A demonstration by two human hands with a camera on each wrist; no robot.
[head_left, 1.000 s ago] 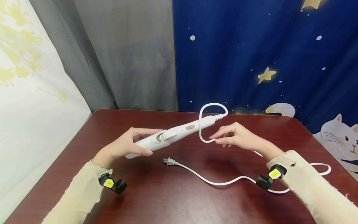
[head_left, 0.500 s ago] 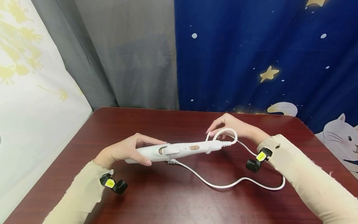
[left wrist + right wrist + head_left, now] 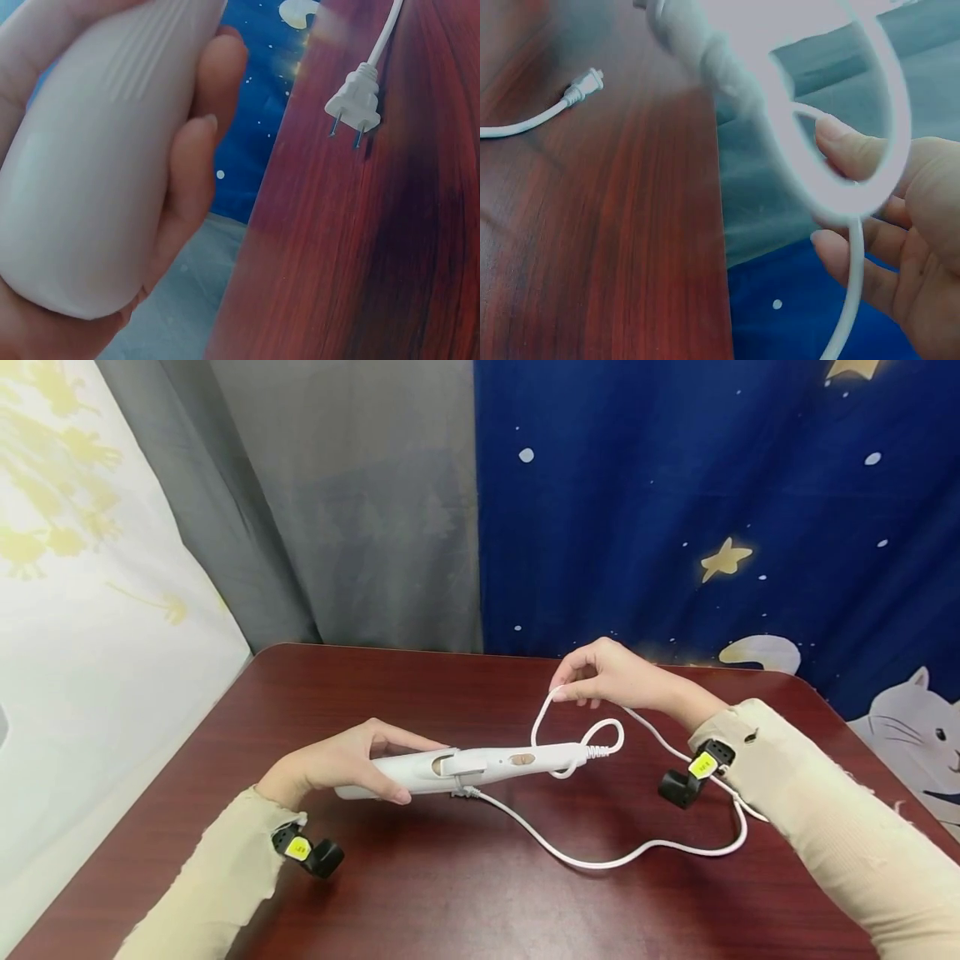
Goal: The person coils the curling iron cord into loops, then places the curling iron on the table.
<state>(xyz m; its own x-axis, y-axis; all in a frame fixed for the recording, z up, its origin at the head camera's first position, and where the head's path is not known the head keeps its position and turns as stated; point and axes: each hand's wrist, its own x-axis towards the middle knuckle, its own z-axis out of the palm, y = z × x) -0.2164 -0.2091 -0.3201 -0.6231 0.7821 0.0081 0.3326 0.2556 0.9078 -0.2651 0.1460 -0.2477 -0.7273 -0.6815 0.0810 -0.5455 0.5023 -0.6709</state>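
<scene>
Holding the white hair iron above the bench, the left hand had its grip clasped round the iron's rounded end; the right hand pinched the power cord. Cord handling was judged partly done: 1 loop appeared to pass round the handle's tail, while a long run and the 2-pin plug lay loose.

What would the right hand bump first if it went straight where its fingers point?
Probably the white wand, since the right hand slants toward it in the head view, but depth is unclear.
</scene>
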